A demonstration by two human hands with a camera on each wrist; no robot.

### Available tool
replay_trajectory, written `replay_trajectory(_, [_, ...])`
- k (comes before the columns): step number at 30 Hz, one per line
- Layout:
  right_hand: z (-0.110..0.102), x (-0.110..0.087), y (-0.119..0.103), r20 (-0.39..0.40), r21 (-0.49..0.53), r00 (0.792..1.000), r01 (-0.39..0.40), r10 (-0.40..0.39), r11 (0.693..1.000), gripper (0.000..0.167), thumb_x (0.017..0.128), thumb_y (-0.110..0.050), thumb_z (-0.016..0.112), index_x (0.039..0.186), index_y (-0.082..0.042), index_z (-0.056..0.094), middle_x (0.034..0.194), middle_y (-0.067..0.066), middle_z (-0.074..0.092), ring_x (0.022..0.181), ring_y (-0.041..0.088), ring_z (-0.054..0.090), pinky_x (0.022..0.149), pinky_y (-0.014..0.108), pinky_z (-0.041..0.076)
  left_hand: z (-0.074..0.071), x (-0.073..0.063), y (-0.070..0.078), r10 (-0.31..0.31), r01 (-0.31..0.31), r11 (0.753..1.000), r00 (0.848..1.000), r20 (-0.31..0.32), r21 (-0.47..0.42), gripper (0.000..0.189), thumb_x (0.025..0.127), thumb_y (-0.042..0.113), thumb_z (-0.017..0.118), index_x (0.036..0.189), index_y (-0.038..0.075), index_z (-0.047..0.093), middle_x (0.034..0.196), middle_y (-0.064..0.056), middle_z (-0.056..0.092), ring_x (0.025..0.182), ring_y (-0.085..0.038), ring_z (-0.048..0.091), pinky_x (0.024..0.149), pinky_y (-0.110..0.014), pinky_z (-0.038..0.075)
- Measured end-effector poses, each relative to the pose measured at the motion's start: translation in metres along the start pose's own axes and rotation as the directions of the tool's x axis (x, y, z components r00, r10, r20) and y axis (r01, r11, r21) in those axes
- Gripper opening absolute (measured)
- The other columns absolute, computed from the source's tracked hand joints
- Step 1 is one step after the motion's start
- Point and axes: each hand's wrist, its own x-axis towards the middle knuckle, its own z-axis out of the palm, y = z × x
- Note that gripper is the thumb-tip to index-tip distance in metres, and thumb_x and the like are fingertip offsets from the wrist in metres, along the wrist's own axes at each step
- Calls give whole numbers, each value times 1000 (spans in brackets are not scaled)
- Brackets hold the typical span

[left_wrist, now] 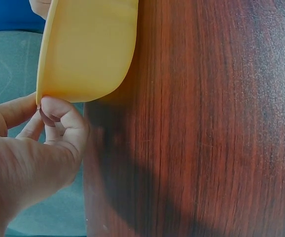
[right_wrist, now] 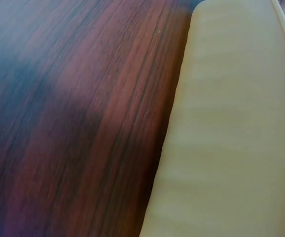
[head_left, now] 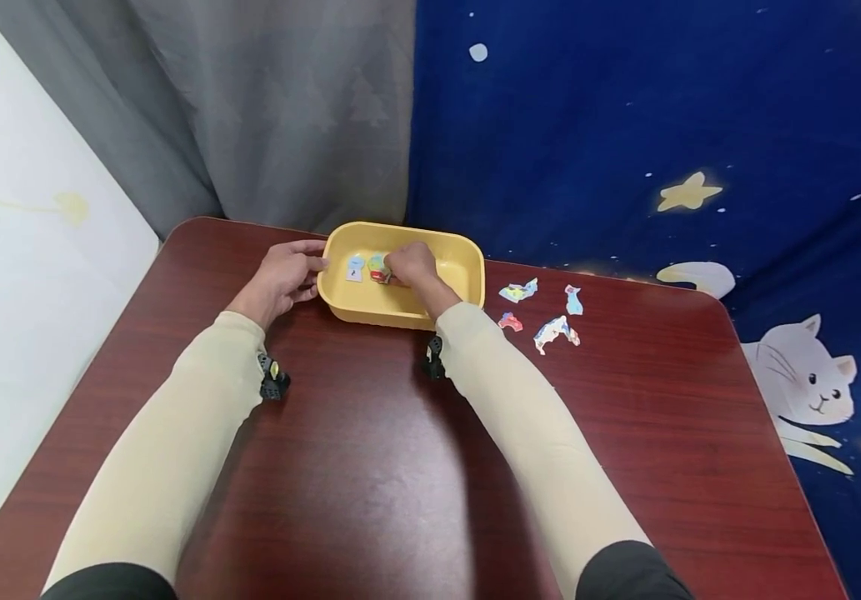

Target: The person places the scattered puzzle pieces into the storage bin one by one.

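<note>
Yellow tub has left fingers pinching its rim, right fingers inside, grip unclear.

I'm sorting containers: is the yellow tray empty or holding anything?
The yellow tray isn't empty: the head view shows small colorful cutouts lying inside, beside the right hand.
</note>
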Motion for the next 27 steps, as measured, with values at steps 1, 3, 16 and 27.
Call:
replay_trajectory(1, [-1, -1, 0, -1, 1, 1000, 1, -1, 1000, 29, 86, -7, 62, 61, -12, 47, 72, 2, 56, 59, 15, 59, 59, 25, 54, -1, 0, 0, 0, 0, 1000, 1000, -1, 0, 43, 98, 17, 56, 141, 20, 51, 90, -3, 63, 66, -10, 58, 61, -23, 52])
replay_trajectory(3, [-2, -3, -1, -6, 8, 1000, -1, 1, 1000, 30, 86, -8, 61, 61, -13, 46, 69, 0, 54, 58, 14, 57, 59, 23, 53, -1, -1, 1, 2, -2, 1000, 1000, -1, -5, 44, 98, 16, 57, 142, 19, 51, 88, -2, 63, 65, -10, 58, 61, -22, 52])
replay_trajectory(16, [-14, -13, 0, -32, 280, 999, 36, -28, 959, 9, 87, -5, 58, 78, -4, 59, 84, 14, 68, 77, 26, 67, 78, 35, 58, -1, -3, 0, 4, -4, 1000, 1000, -6, 26, 44, 99, 18, 55, 143, 19, 49, 99, -4, 64, 71, -10, 61, 65, -23, 54])
replay_trajectory(27, [-55, -18, -2, 25, 382, 998, 36, -50, 923, 20, 92, -7, 54, 108, 3, 60, 108, 23, 69, 95, 32, 70, 81, 37, 58, -1, -3, 2, 8, -8, 999, 1000, -4, 39, 45, 99, 17, 55, 144, 18, 49, 99, -4, 64, 71, -10, 61, 68, -24, 55])
